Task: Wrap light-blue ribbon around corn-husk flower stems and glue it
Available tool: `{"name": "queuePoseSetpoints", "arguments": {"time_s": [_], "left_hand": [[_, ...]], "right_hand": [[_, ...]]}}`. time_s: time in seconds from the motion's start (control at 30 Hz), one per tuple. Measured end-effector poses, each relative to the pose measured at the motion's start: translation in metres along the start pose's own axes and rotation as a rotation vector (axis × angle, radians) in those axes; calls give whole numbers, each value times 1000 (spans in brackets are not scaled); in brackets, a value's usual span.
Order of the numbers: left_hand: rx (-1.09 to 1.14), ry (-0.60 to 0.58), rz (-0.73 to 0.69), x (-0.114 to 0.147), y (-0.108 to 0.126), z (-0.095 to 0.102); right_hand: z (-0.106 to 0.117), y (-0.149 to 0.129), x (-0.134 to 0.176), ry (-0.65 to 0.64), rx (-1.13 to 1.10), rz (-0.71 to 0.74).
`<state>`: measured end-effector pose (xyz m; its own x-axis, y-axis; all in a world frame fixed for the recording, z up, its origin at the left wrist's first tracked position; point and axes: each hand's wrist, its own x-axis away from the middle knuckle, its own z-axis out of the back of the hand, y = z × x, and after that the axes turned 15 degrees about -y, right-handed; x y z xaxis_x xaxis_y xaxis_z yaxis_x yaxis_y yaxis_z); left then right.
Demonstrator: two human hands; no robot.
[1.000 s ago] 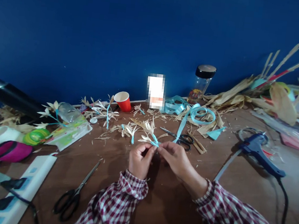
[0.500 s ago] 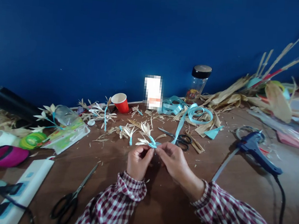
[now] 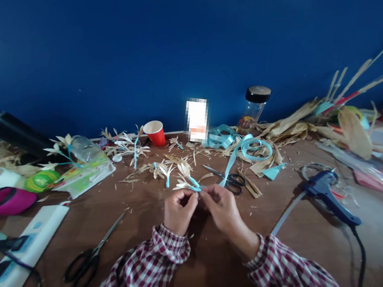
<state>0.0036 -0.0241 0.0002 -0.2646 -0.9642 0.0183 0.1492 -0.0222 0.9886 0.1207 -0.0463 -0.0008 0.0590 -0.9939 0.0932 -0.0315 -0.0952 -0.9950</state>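
Observation:
Between thumb and finger, my left hand [image 3: 180, 210] pinches the blue-wrapped stem of a pale corn-husk flower sprig [image 3: 186, 170], whose blooms point up and left. Close beside it, my right hand [image 3: 223, 210] is closed on the light blue ribbon [image 3: 231, 163] at the stem's end. From there the ribbon runs up behind my fingers to a loose coil [image 3: 254, 148]. My fingertips nearly meet, so the exact wrapping point is hidden. Just beyond my hands lie another small husk flower [image 3: 167, 174] with a blue stem and black-handled scissors [image 3: 235, 183].
A blue glue gun [image 3: 333, 195] with its cord lies at right. Larger scissors [image 3: 92, 254] and a white power strip [image 3: 32, 245] are at left. A red paper cup [image 3: 156, 134], a lidded jar [image 3: 253, 111] and dried husks [image 3: 293, 120] stand or lie along the blue wall.
Both hands stay together at the stem with only a slight shift. The blooms have tilted a little left and down. The whole view has moved slightly.

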Motion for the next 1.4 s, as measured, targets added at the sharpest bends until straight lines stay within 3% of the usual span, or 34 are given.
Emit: {"name": "queuePoseSetpoints", "arguments": {"time_s": [0.2, 0.43, 0.77, 0.93, 1.13, 1.4], "left_hand": [[106, -55, 72, 0, -7, 0], [76, -38, 37, -2, -8, 6], [29, -176, 16, -5, -3, 15], [116, -155, 31, -5, -7, 12], [340, -101, 158, -5, -10, 5], [488, -78, 211, -3, -7, 0]], "right_hand": [[-2, 0, 3, 74, 155, 43], [-5, -4, 2, 27, -10, 44], [-1, -9, 1, 36, 37, 37], [-1, -6, 2, 50, 87, 34], [-4, -6, 5, 83, 260, 99], [-6, -7, 7, 68, 249, 105]]}}
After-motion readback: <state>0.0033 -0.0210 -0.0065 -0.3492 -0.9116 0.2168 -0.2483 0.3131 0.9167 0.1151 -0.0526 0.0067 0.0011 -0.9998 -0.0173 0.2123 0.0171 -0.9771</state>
